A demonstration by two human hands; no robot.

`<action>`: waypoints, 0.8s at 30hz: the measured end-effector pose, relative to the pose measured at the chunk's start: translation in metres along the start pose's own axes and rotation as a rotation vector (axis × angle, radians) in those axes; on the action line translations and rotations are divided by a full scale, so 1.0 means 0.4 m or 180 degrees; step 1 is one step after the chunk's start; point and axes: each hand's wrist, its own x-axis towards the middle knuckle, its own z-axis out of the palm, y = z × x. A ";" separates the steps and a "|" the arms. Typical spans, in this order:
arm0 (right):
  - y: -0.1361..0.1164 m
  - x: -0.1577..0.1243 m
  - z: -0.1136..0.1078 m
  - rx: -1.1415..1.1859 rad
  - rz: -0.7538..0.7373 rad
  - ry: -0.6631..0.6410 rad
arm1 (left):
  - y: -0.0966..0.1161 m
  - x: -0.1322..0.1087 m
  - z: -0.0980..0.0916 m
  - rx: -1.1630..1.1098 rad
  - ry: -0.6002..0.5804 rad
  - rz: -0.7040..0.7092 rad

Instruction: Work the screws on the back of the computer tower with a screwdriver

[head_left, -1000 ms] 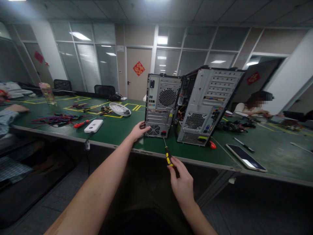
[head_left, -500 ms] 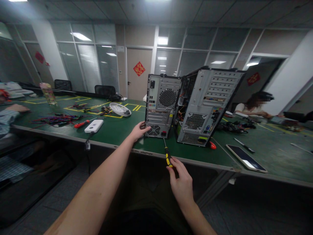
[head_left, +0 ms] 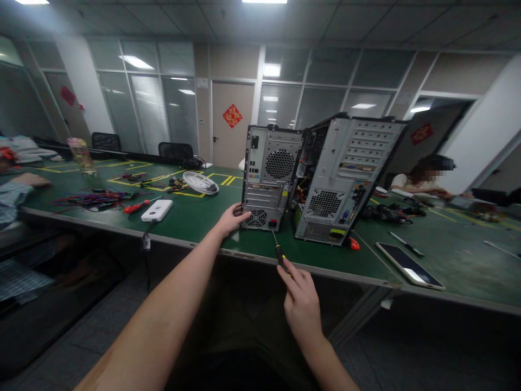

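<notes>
Upright on the green table stands a grey computer case [head_left: 266,187], its back panel with fan grilles turned towards me. My left hand [head_left: 232,218] is closed around its lower left edge, thumb lying on the back panel. Below the panel's bottom edge, my right hand [head_left: 300,288] grips a screwdriver [head_left: 279,251] with a black and yellow handle. Its thin shaft points up to the case's bottom edge near the red switch; whether the tip sits in a screw is too small to tell. A second, larger computer case [head_left: 325,184] leans beside the first on the right.
On the green table [head_left: 195,220], a white power bank [head_left: 157,210], a red screwdriver [head_left: 137,207] and bundled wires [head_left: 101,198] lie left. A phone [head_left: 409,265] and a pen-like tool [head_left: 407,244] lie right. A person [head_left: 423,182] sits far right; another's sleeve [head_left: 16,198] shows left.
My right hand's fingers have shifted up the screwdriver's handle, covering more of it, and the handle appears turned. My left hand and both cases stay in place.
</notes>
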 end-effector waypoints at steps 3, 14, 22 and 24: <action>0.000 0.000 -0.001 -0.0096 -0.0087 -0.0070 | -0.004 0.003 0.001 -0.0029 -0.0003 -0.0004; 0.000 -0.002 0.007 0.0302 0.0586 0.0181 | 0.003 -0.002 0.004 -0.0040 0.0010 -0.0051; -0.003 -0.004 0.009 0.0212 0.0351 0.0183 | 0.003 -0.002 0.003 -0.0028 -0.0031 -0.0002; -0.004 -0.002 0.009 0.0191 0.0267 0.0136 | 0.004 -0.003 0.003 -0.0030 -0.0044 0.0014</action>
